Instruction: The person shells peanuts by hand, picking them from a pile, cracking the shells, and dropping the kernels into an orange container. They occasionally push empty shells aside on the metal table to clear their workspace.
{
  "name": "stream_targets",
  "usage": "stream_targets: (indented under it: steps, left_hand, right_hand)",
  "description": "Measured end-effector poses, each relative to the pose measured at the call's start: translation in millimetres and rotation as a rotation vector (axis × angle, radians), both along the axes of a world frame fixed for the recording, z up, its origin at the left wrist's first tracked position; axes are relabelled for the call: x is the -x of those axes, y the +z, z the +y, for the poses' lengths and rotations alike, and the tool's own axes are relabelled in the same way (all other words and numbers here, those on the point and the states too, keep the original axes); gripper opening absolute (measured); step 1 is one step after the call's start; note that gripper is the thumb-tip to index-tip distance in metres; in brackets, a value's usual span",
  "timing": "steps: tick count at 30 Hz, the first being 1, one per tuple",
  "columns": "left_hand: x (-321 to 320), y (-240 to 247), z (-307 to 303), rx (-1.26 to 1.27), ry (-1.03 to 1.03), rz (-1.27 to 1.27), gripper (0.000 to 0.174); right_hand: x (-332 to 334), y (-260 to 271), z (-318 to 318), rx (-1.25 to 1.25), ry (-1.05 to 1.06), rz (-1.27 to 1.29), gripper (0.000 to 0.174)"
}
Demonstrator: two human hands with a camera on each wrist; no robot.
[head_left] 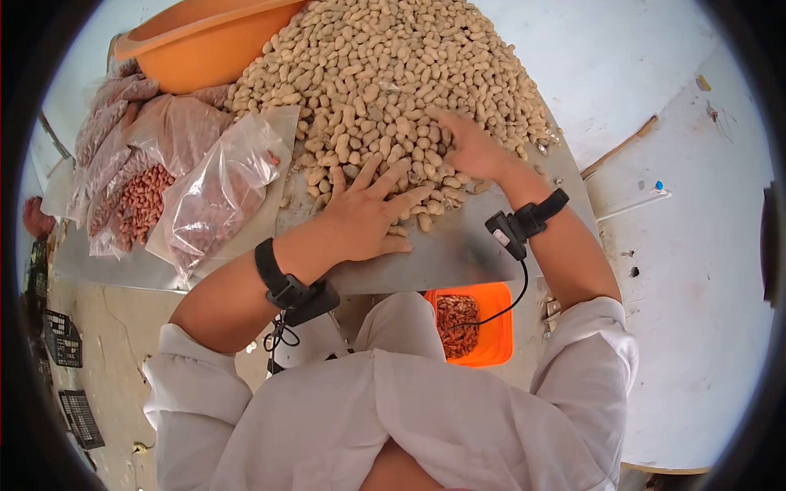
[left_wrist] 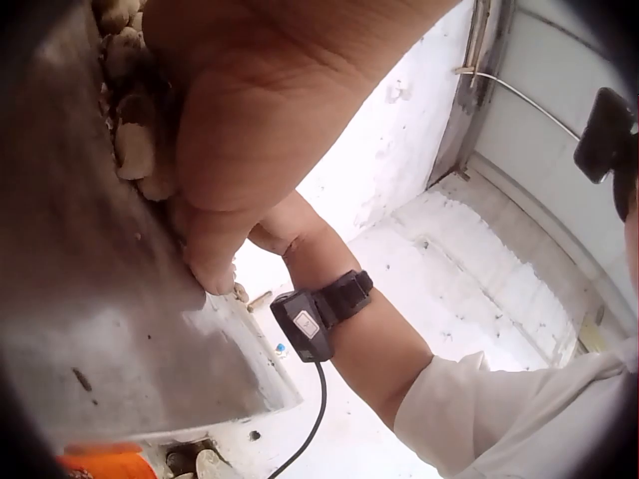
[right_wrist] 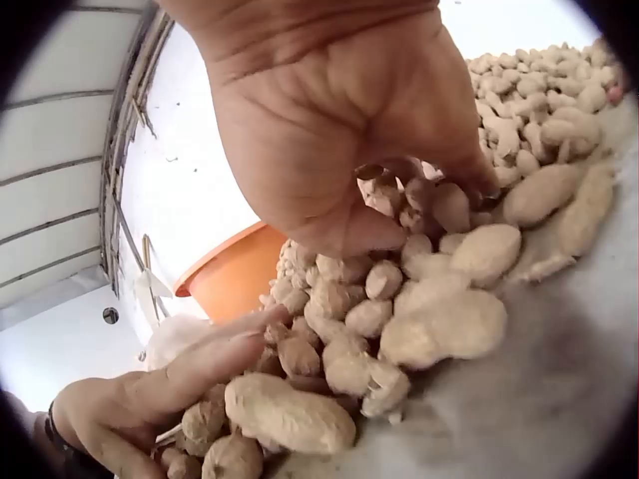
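A large heap of unshelled peanuts (head_left: 385,74) covers the back of the metal table. My left hand (head_left: 364,217) rests with spread fingers on the heap's front edge, its thumb near the bare metal. To its right, my right hand (head_left: 475,149) reaches into the peanuts, fingers pointing left. In the right wrist view the right hand (right_wrist: 349,130) arches over peanuts (right_wrist: 439,324), its fingertips down among them and partly hidden. The left wrist view shows the left hand (left_wrist: 250,130) beside a few peanuts (left_wrist: 135,150) at the table surface.
An orange basin (head_left: 205,49) stands at the back left. Clear bags of red shelled kernels (head_left: 143,200) lie at the left of the table (head_left: 327,278). Below the front edge is an orange container (head_left: 495,327) with reddish pieces. Black crates (head_left: 82,417) are on the floor at left.
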State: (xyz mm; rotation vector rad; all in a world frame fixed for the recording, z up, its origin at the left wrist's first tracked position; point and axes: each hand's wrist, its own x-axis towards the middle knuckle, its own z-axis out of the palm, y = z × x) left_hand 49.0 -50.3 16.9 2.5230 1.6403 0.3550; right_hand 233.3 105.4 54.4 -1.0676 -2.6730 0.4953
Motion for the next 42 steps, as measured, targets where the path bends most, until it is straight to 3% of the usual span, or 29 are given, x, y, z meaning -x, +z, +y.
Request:
stream_targets:
  steps: [3,4,7,9,10,11,12,14,17,20,22,26,29,35,40,42]
  left_hand:
    - [2.8,-1.5,-0.9,-0.047,-0.027,-0.016,0.078]
    - [3.9,-1.2,-1.3,-0.084,-0.028,-0.023,0.075]
    - [10.3,1.5,-0.2,-0.199,-0.032,-0.076,0.066]
    - [20.9,4.7,6.5,-0.275,-0.039,-0.154,0.059]
    - [26.7,6.3,13.9,-0.445,-0.061,-0.179,0.047]
    - [32.2,8.8,17.2,-0.374,-0.029,-0.370,0.045]
    - [37.5,17.7,17.8,-0.304,0.005,-0.558,0.043]
    - [47.7,18.5,26.2,-0.313,0.039,-0.874,0.033]
    - [51.4,34.0,21.9,0.129,0.160,-1.471,0.034]
    - [54.4,30.9,20.5,0.168,0.098,-1.738,0.033]
    - [53.7,27.3,27.7,0.214,0.123,-1.794,0.033]
    - [40.8,29.0,46.1,0.253,0.067,-1.834,0.033]
    - [23.3,40.0,46.4,0.200,0.013,-1.730,0.033]
    - [20.3,26.9,52.8,0.006,-0.036,-1.607,0.028]
    - [20.2,16.9,54.4,-0.052,-0.044,-1.567,0.021]
    - [20.7,14.5,52.1,-0.016,0.058,-1.479,0.018]
  right_hand:
    - [3.9,3.3,0.7,0.014,-0.012,0.152,0.073]
    - [6.8,3.4,-1.3,-0.044,0.100,0.126,0.070]
    - [14.4,-14.4,-6.2,-0.144,0.071,-0.088,0.069]
    - [16.3,-10.6,-3.1,-0.205,0.084,-0.026,0.060]
    - [20.0,2.9,-8.0,-0.169,0.073,0.018,0.056]
    - [23.1,9.0,-9.7,-0.132,0.062,0.062,0.053]
    - [30.9,8.3,-12.1,-0.305,0.078,0.142,0.041]
    - [45.2,10.0,-20.2,-0.299,0.027,0.012,0.035]
    - [57.6,-7.6,-6.4,-0.395,0.041,-0.030,0.025]
    - [57.3,-10.0,0.6,-0.346,0.021,0.090,0.022]
    - [51.9,2.8,-3.9,-0.328,0.053,0.281,0.020]
    - [47.4,20.0,-23.5,0.481,-0.009,0.916,0.014]
    - [53.5,16.6,-35.0,0.705,0.106,1.175,0.013]
    - [55.5,2.4,-39.9,0.791,0.170,1.273,0.015]
    - [52.2,3.3,-51.3,0.422,0.141,0.985,0.018]
    - [51.3,-0.7,-51.1,0.356,0.113,0.942,0.019]
